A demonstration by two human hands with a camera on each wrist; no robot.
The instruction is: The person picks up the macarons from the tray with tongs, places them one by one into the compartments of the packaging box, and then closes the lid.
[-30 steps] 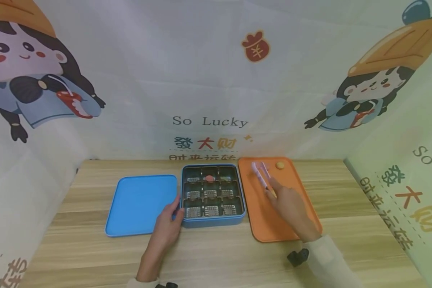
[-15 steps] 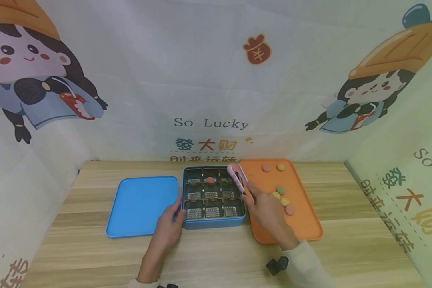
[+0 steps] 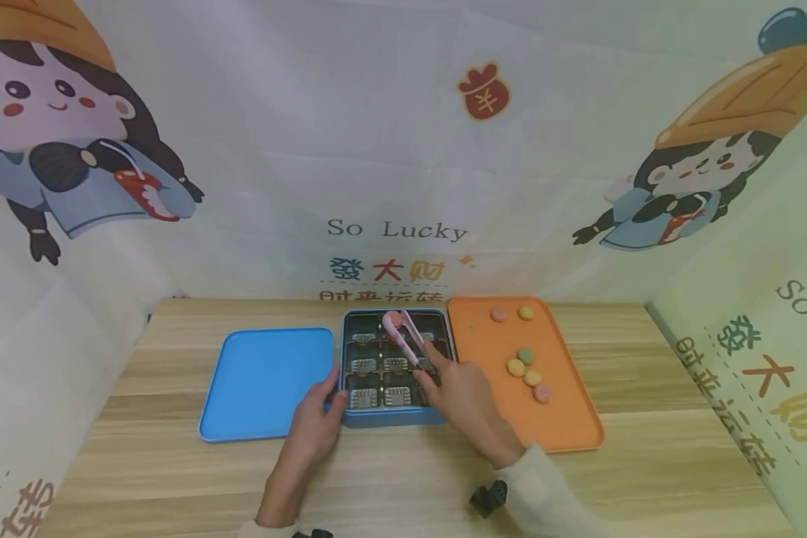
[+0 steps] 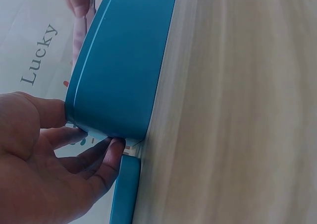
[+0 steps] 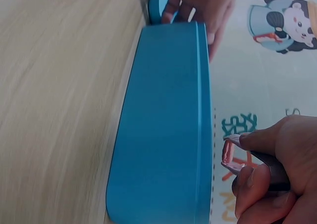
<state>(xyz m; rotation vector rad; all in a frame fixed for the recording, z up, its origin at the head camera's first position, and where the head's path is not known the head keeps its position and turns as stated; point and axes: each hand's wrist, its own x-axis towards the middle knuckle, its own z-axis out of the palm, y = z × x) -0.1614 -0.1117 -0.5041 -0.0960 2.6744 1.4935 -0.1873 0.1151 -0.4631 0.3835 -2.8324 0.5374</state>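
Observation:
My right hand [image 3: 469, 402] holds pink tongs [image 3: 404, 347] over the blue square box [image 3: 395, 417]. A pink macaron [image 5: 228, 152] is pinched between the tong tips, above the back row of the box. Inside the box is a dark divided insert; the pink piece seen earlier in its back middle compartment is now mostly hidden by the tongs. My left hand [image 3: 314, 424] grips the box at its front left corner. In the left wrist view, its thumb touches the rim and its fingers [image 4: 106, 167] curl against the side.
An orange tray [image 3: 558, 418] right of the box bears green, yellow and pink macarons [image 3: 525, 356], with two more near its back edge. Left of the box lies a flat blue lid [image 3: 262, 385]. A printed cloth [image 3: 276, 164] hangs behind the wooden table [image 3: 390, 486].
My right hand has carried the tongs leftward from the back of the orange tray to above the box, with a pink macaron in their tips. My left hand has stayed at the box.

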